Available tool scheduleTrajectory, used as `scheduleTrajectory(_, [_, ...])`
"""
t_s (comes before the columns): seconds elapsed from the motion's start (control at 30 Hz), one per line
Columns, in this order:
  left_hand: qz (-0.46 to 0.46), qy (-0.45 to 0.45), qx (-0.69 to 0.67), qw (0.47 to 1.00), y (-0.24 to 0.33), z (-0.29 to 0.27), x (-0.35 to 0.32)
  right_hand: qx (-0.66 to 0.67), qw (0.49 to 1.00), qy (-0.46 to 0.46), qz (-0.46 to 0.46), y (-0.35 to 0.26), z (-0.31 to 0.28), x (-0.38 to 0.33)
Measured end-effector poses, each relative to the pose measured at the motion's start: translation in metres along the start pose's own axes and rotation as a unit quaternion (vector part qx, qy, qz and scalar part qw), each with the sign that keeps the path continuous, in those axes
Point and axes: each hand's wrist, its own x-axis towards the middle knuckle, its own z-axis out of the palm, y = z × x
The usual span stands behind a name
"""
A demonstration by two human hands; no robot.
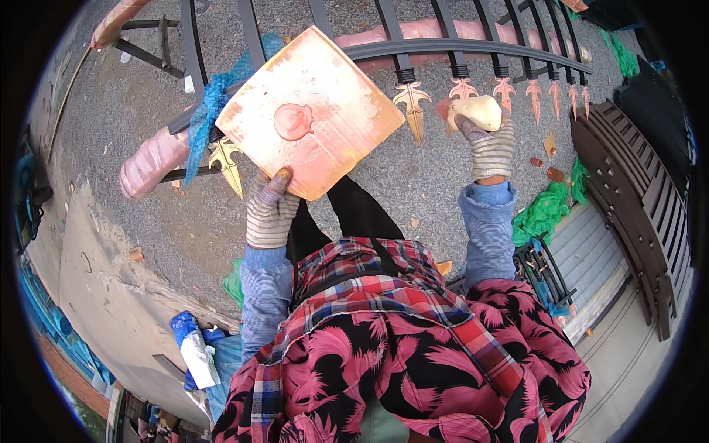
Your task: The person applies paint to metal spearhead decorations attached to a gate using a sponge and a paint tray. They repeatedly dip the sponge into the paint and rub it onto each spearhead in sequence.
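Observation:
My left hand (270,210), in a striped knit glove, grips the lower corner of a square, pale board (347,111). A wet pool of copper-pink paint (294,122) lies on it, with smears around. My right hand (492,148), gloved alike, is closed on a cream sponge (481,113) with a pink-stained end. That end is at a spear-shaped finial (463,88) of a dark metal fence panel (473,46); whether they touch I cannot tell. The finial (410,111) to its left is gold, while those to its right, such as this finial (504,94), look copper-pink.
A pink plastic-wrapped support (155,162) lies under the panel, with blue netting (210,103) tied at its left. Curved dark slatted panels (628,199) stand at the right, near green netting (543,213). Blue and white wrapping (198,354) lies at lower left.

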Motion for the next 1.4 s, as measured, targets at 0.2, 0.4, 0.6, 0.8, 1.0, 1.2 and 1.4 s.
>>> scheduleTrajectory(0.2, [-0.050,-0.040,0.013,0.998,-0.015,0.009,0.011,-0.011,0.976,-0.164,-0.146,-0.053,0.040,-0.043])
scheduleTrajectory(0.4, [-0.102,-0.053,0.023,0.993,-0.016,0.015,0.012,-0.085,0.961,-0.141,-0.220,-0.055,0.074,-0.050])
scheduleTrajectory(0.6, [-0.100,-0.039,0.010,0.994,-0.015,0.009,0.011,-0.239,0.905,-0.113,-0.334,-0.057,0.076,-0.049])
scheduleTrajectory(0.8, [-0.097,-0.027,-0.007,0.995,-0.007,0.010,0.013,-0.278,0.895,-0.144,-0.318,-0.053,0.060,-0.055])
scheduleTrajectory(1.0, [-0.020,0.026,0.015,0.999,0.011,-0.009,0.017,0.244,0.958,-0.010,0.148,0.020,0.018,-0.023])
scheduleTrajectory(1.2, [0.007,0.032,0.054,0.998,0.028,-0.011,0.019,-0.107,0.994,-0.014,0.010,0.055,0.055,0.006])
scheduleTrajectory(1.4, [-0.018,0.042,0.059,0.997,0.027,-0.019,0.019,-0.294,0.955,0.000,-0.036,0.108,0.105,0.026])
